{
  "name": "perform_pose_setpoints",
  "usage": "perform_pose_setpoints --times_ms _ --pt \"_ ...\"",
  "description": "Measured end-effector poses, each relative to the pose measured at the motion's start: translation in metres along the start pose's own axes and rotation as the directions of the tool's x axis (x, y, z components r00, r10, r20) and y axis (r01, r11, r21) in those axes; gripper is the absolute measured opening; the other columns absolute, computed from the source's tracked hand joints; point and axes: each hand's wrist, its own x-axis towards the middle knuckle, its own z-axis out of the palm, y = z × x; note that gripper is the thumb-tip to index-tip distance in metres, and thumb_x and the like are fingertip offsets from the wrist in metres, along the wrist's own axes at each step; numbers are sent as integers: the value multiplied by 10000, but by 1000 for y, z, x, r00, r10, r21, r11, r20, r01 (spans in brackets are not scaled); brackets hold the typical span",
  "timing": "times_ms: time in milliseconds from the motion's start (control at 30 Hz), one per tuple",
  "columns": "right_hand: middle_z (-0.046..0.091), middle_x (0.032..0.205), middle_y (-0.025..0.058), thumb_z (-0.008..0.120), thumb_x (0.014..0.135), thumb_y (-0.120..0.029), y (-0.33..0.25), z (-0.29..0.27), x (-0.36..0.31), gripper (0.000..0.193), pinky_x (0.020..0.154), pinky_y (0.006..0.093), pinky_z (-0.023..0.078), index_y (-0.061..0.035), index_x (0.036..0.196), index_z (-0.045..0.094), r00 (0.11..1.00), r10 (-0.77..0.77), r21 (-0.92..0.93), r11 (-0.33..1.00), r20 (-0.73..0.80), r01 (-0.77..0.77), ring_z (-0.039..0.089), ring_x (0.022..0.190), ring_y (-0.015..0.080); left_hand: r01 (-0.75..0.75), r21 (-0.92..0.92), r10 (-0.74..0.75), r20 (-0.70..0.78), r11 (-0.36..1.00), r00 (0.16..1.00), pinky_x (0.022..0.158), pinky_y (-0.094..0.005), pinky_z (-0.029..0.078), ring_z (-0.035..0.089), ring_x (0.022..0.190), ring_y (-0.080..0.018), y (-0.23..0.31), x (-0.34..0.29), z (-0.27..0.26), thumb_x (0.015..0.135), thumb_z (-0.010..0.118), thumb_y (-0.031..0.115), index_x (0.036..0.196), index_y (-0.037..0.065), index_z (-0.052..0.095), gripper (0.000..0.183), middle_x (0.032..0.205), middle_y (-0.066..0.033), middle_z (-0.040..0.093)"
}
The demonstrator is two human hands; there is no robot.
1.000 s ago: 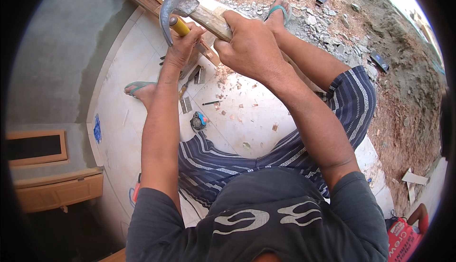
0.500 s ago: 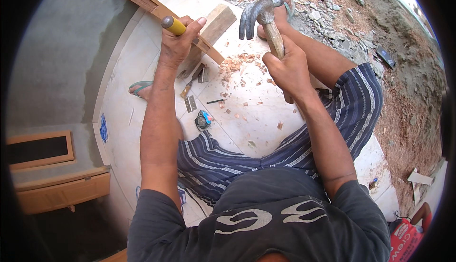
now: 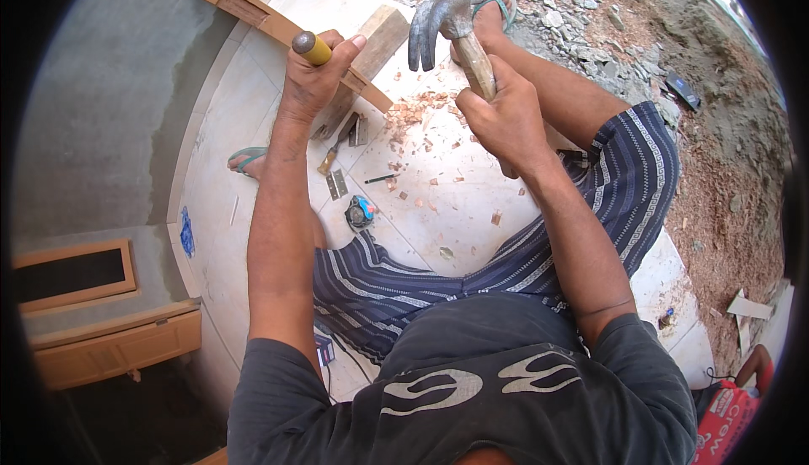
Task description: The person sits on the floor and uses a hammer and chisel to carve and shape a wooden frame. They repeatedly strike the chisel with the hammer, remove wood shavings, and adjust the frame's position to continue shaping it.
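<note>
Head camera: I see a long brown wood strip [image 3: 274, 27] in the upper left of the frame, crossing a thick wood block [image 3: 381, 34]. The left hand [image 3: 316, 84] is curled in a fist around a yellow-handled tool [image 3: 314, 50] over the strip; I can't see the tool's tip. In the upper middle, the right hand [image 3: 510, 120] is wrapped around a hammer [image 3: 453, 20]. Little wood chips [image 3: 410, 118] are scattered beside the block. Near the middle, a pencil [image 3: 382, 179], a metal hinge [image 3: 337, 184] and a tape measure [image 3: 360, 212] lie on the pale floor [image 3: 413, 233].
</note>
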Motion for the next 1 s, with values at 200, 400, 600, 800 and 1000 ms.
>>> perform_pose_setpoints --times_ms 200,400,600,800,1000 --pt "668 745 261 680 834 -144 -4 1 -1 242 691 445 537 57 941 596 1000 -7 -28 1000 15 8 684 676 353 -107 62 108 -16 992 994 542 -266 329 373 596 -38 4 -2 8 966 757 147 619 90 521 423 613 97 434" --pt "677 756 277 673 837 -152 -1 3 -3 261 695 447 542 73 956 615 998 -49 -39 998 25 50 696 689 365 -109 69 110 -8 992 994 538 -270 319 363 596 -38 4 -5 7 967 753 142 624 78 510 425 613 88 414" --pt "679 761 299 668 837 -154 -4 3 -3 276 712 469 554 82 973 627 998 -59 -55 997 32 61 708 715 404 -138 47 138 2 989 990 536 -268 311 360 594 -37 7 -2 8 975 741 130 627 78 519 416 614 89 411" --pt "678 756 306 666 833 -155 -4 3 -2 280 718 489 558 83 976 628 996 -76 -58 995 50 79 710 723 432 -176 75 173 45 982 984 540 -271 314 351 604 -42 3 1 7 983 733 127 643 77 509 410 624 86 411" --pt "680 734 267 672 822 -129 -17 -2 -4 242 653 458 559 68 954 622 985 -173 -54 983 16 174 705 670 404 -164 101 155 91 981 984 598 -265 415 461 654 -66 0 1 9 966 745 134 729 57 591 293 672 53 528"
